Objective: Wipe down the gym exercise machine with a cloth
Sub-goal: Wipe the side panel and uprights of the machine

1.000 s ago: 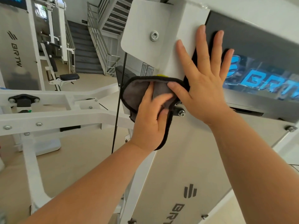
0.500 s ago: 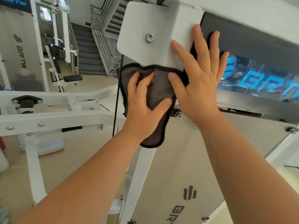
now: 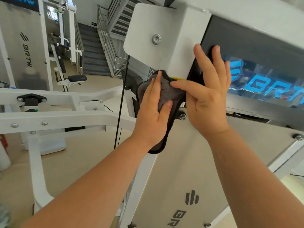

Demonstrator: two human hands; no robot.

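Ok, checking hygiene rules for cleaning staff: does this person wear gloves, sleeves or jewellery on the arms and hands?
No gloves: the left hand and right hand are bare. No ring, watch or bracelet shows. The left forearm and right forearm are bare too, no sleeve in view up to the picture's edge. Nails look short and unpainted.

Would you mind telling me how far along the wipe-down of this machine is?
Done: cannot tell; no surface shows wipe marks. In hand: the left hand presses the grey cloth on the white upright, while the right hand braces flat on the dark panel. Left: likely the lower panel and white arms.
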